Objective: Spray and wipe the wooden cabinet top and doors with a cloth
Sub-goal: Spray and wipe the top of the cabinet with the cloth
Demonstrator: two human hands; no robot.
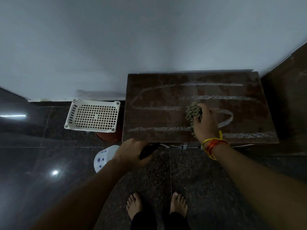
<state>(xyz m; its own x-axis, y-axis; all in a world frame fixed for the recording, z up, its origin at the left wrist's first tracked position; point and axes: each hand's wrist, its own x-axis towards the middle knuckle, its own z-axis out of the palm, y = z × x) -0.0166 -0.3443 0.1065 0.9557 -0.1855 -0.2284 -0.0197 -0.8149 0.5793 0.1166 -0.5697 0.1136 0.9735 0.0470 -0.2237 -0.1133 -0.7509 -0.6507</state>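
Note:
The dark wooden cabinet top (157, 90) lies below me, crossed by several pale wet streaks in a snaking line. My right hand (206, 123) presses a bunched striped cloth (193, 110) flat on the top, right of its middle, over one streak. My left hand (132, 151) hovers at the cabinet's front left corner, closed around a dark spray bottle (148, 150) whose nozzle points right. The cabinet doors are hidden below the front edge.
A white perforated plastic basket (93, 114) stands left of the cabinet, with an orange-brown object (108, 136) beneath it. A white container with blue marks (103, 157) sits on the dark granite floor (199, 180). My bare feet (157, 204) stand in front. A dark panel (289, 97) borders the right.

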